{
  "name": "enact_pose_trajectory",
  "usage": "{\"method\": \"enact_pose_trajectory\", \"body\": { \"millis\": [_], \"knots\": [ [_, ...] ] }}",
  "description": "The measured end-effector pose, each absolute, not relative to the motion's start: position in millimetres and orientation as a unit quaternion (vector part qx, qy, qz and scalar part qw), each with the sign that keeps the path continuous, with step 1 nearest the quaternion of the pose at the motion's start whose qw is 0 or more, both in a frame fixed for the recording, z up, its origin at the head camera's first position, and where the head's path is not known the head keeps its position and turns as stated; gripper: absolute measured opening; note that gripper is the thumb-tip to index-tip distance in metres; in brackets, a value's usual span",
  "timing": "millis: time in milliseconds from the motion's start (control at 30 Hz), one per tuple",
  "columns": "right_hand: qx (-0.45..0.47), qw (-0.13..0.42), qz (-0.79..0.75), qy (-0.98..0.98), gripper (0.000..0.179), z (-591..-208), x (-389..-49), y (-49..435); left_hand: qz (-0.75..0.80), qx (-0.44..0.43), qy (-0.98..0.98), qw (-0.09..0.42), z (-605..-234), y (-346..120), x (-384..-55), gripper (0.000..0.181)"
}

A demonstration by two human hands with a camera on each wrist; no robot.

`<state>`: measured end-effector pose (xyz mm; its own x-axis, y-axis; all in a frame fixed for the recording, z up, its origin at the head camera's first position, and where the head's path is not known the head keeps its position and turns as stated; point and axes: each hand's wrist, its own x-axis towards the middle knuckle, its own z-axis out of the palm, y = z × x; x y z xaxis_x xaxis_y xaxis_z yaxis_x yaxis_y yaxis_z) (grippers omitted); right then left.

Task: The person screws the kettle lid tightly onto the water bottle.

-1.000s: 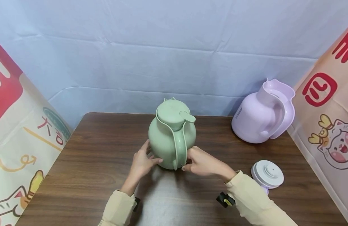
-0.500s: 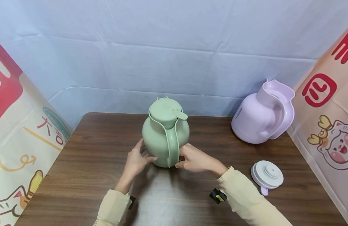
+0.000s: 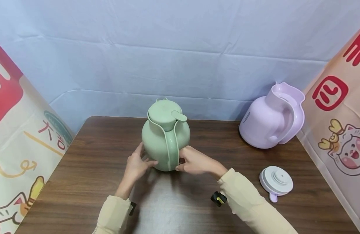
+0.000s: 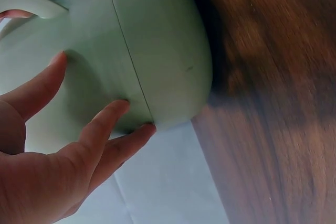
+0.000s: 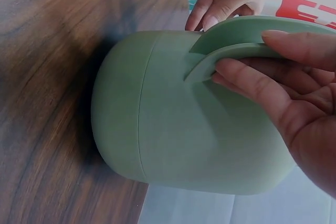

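Green jug (image 3: 152, 143) lidded, seemingly grounded, your right hand (image 3: 194, 161) pinching its handle (image 3: 172, 148), left hand (image 3: 136, 166) touching straight-fingered; lilac jug (image 3: 258, 122) to its right lidless.

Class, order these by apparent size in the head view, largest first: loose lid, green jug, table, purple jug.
1. Table
2. Green jug and purple jug: too alike to rank
3. Loose lid

Red Chinese chars (image 3: 330, 93) on side banners (image 3: 312, 125), txt unclear.
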<state>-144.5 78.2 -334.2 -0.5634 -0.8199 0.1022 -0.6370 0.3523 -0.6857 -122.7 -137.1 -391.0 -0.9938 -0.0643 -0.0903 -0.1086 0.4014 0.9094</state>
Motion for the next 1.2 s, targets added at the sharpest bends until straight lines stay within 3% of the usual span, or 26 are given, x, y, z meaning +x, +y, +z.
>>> {"method": "enact_pose_trajectory", "body": {
  "millis": [1200],
  "knots": [
    [-0.431, 0.138, -0.343, 0.823, 0.019, -334, -165, 37, 0.488, -0.041, 0.871, 0.042, -385, -176, -145, 0.093]
  ]
}}
